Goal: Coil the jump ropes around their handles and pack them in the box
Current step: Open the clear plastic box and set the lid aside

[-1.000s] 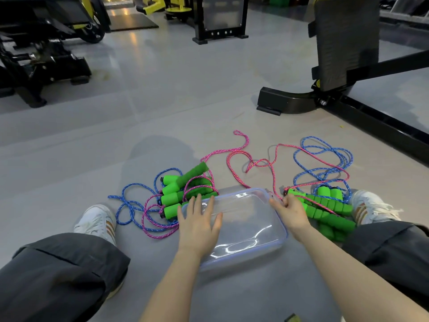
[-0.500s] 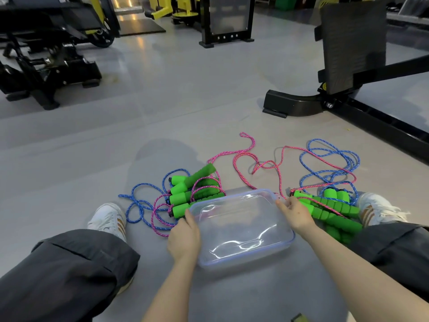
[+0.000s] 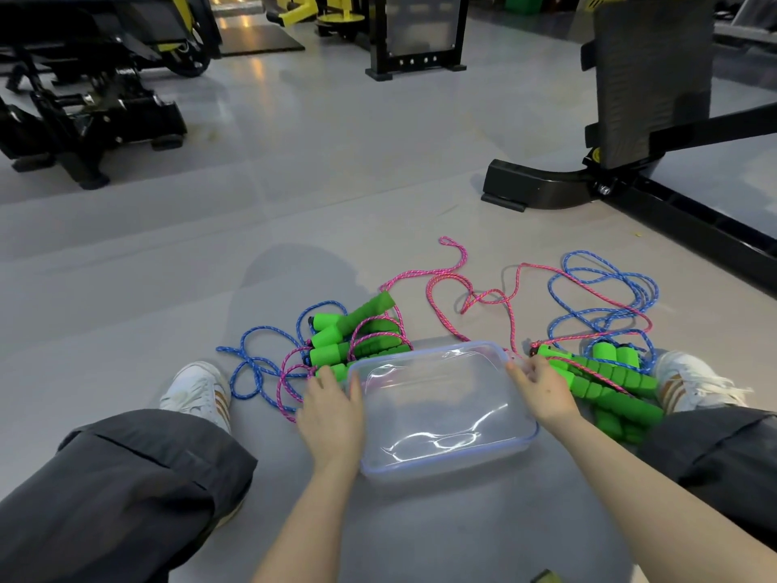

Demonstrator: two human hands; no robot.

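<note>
Box [image 3: 446, 468], clear plastic with a blue rim, on the floor [image 3: 336, 195] between the person's legs [image 3: 126, 477], long axis running left to right, apparently empty. Left hand [image 3: 332, 418]: thumb over the left rim, fingers down its outer side, holding it. Right hand [image 3: 542, 389]: fingers curled on the far right corner. Jump ropes [image 3: 605, 326]: none coiled, pink and blue cords loose on the floor. Green handles in two heaps, one [image 3: 357, 330] just beyond the left hand, the other [image 3: 609, 380] just beside the right hand, likely the shorter reach.
</note>
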